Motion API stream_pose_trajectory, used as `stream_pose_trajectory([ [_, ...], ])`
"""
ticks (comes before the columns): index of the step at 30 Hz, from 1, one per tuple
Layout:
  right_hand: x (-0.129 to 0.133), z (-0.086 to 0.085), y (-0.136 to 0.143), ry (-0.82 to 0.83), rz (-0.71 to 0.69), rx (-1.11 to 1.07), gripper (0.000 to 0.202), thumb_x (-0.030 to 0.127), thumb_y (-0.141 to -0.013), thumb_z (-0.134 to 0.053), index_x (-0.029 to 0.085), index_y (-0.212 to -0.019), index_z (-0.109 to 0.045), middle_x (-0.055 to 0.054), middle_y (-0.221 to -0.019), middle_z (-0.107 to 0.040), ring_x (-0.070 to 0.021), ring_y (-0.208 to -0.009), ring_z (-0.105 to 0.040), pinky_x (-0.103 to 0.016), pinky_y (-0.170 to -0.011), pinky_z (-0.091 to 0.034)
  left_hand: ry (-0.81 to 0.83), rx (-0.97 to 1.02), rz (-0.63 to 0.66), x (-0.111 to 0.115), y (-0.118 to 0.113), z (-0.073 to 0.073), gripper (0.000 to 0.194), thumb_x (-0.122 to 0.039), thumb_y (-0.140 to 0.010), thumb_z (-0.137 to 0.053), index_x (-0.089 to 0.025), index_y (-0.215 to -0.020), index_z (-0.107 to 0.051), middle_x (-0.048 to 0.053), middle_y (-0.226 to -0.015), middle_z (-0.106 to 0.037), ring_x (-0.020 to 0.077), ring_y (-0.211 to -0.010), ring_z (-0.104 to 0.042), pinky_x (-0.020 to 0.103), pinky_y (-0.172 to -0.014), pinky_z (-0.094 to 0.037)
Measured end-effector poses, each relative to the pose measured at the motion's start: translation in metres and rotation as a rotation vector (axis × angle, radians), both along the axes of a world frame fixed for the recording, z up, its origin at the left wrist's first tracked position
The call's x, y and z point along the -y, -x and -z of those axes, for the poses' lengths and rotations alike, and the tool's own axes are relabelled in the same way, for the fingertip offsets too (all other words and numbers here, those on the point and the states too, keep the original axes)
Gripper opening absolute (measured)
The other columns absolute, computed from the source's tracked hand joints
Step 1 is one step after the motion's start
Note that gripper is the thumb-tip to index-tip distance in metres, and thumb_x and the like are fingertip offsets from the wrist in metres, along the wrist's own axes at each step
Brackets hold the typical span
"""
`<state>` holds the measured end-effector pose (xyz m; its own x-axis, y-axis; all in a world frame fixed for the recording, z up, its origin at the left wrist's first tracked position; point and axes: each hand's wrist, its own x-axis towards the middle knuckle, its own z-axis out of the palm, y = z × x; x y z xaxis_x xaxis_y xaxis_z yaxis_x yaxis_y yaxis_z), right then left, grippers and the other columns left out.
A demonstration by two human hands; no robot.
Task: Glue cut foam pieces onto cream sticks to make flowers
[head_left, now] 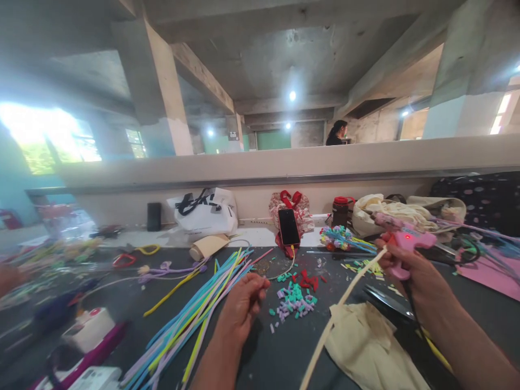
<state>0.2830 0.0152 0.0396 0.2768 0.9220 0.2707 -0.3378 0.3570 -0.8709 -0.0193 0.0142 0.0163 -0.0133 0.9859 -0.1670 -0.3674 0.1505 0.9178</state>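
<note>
My right hand [400,262] is wrapped around a pink hot glue gun [412,241] with a lit red light; a dark cord hangs below it. A long cream fuzzy strip [345,295] slants down from that hand's fingertips toward the near edge. Over the black table, my left hand [246,300] has its fingers pinched together; whatever is between them is hidden. Just right of it lies a pile of short purple, teal and red pieces [296,298]. To its left spreads a bundle of long blue, yellow and lilac fuzzy stems [203,303].
A phone [288,227] on a cable leans against a patterned bag at the back. Beige cloth [365,341] lies beneath the cream strip. A white bag [209,211], a red-lidded bottle [341,211] and a power strip [95,376] surround the area. Another person [336,134] is beyond the partition.
</note>
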Motion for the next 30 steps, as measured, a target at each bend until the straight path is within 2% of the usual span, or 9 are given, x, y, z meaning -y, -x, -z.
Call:
stream_pose_trajectory([
  [1,-0.001,0.002,0.005,0.017,-0.044,-0.04,0.027,0.02,-0.059,-0.068,0.023,-0.084,-0.055,0.001,-0.071,-0.057,-0.0075,-0.047,-0.046,-0.019,-0.039,-0.041,0.003,0.003,0.04,0.001,-0.006,0.003,0.017,-0.014,-0.06,-0.057,-0.016,-0.076,-0.051,-0.005,-0.057,-0.057,0.001,-0.036,-0.042,0.009,-0.029,-0.022],
  [4,-0.001,0.012,0.033,0.115,-0.202,-0.061,0.034,0.021,-0.052,-0.07,0.02,-0.082,-0.055,0.003,-0.065,-0.057,-0.0067,-0.044,-0.047,-0.017,-0.037,-0.039,0.041,0.008,0.3,0.008,-0.028,0.013,0.029,-0.014,-0.061,-0.056,-0.015,-0.09,-0.054,-0.004,-0.055,-0.056,0.0025,-0.034,-0.041,0.011,-0.027,-0.022],
  [7,0.004,0.025,0.066,0.195,-0.277,0.028,0.034,0.021,-0.048,-0.071,0.015,-0.078,-0.057,0.002,-0.061,-0.059,-0.0079,-0.042,-0.049,-0.019,-0.038,-0.04,0.088,0.029,0.547,0.016,-0.046,0.021,0.017,-0.018,-0.063,-0.055,-0.01,-0.078,-0.059,-0.003,-0.053,-0.053,0.0029,-0.035,-0.042,0.012,-0.028,-0.025],
  [9,0.008,0.033,0.082,0.246,-0.345,0.096,0.032,0.021,-0.048,-0.069,0.013,-0.077,-0.058,0.001,-0.061,-0.059,-0.0081,-0.042,-0.049,-0.02,-0.04,-0.04,0.108,0.034,0.646,0.022,-0.052,0.022,0.015,-0.024,-0.066,-0.056,-0.01,-0.071,-0.059,-0.003,-0.051,-0.05,0.0031,-0.034,-0.042,0.013,-0.029,-0.026],
  [14,0.012,0.042,0.096,0.292,-0.456,0.213,0.029,0.02,-0.05,-0.066,0.013,-0.077,-0.059,0.002,-0.061,-0.059,-0.0081,-0.046,-0.05,-0.019,-0.044,-0.039,0.127,-0.051,0.612,0.028,-0.052,0.022,0.021,-0.031,-0.064,-0.061,-0.01,-0.068,-0.06,-0.001,-0.051,-0.054,0.0018,-0.033,-0.039,0.013,-0.028,-0.015],
  [19,0.016,0.036,0.095,0.26,-0.451,0.28,0.024,0.023,-0.055,-0.066,0.013,-0.076,-0.06,0.001,-0.059,-0.06,-0.0095,-0.048,-0.051,-0.02,-0.046,-0.039,0.124,-0.065,0.616,0.027,-0.049,0.022,0.021,-0.03,-0.06,-0.066,-0.011,-0.064,-0.057,-0.002,-0.049,-0.054,-0.0008,-0.03,-0.03,0.013,-0.029,-0.01],
  [24,0.018,0.026,0.085,0.245,-0.335,0.302,0.032,0.04,-0.062,-0.065,0.013,-0.08,-0.06,0.0,-0.056,-0.061,-0.0093,-0.042,-0.05,-0.019,-0.039,-0.037,0.076,-0.032,0.46,0.018,-0.041,0.017,0.024,-0.033,-0.06,-0.066,-0.013,-0.065,-0.054,-0.007,-0.043,-0.045,-0.0013,-0.029,-0.026,0.012,-0.029,-0.008],
  [27,0.018,0.025,0.082,0.235,-0.388,0.273,0.038,0.049,-0.06,-0.064,0.013,-0.074,-0.06,0.0,-0.058,-0.061,-0.0085,-0.038,-0.049,-0.019,-0.035,-0.036,0.043,0.017,0.375,0.012,-0.033,0.014,0.023,-0.032,-0.06,-0.066,-0.013,-0.065,-0.054,-0.008,-0.044,-0.044,-0.0012,-0.029,-0.026,0.012,-0.029,-0.009],
  [30,0.022,0.028,0.085,0.209,-0.452,0.254,0.04,0.053,-0.068,-0.056,0.013,-0.072,-0.06,-0.001,-0.061,-0.061,-0.0067,-0.037,-0.048,-0.018,-0.035,-0.035,0.04,0.064,0.314,0.01,-0.028,0.011,0.022,-0.03,-0.059,-0.066,-0.013,-0.069,-0.055,-0.007,-0.046,-0.047,-0.0009,-0.031,-0.029,0.012,-0.029,-0.01],
])
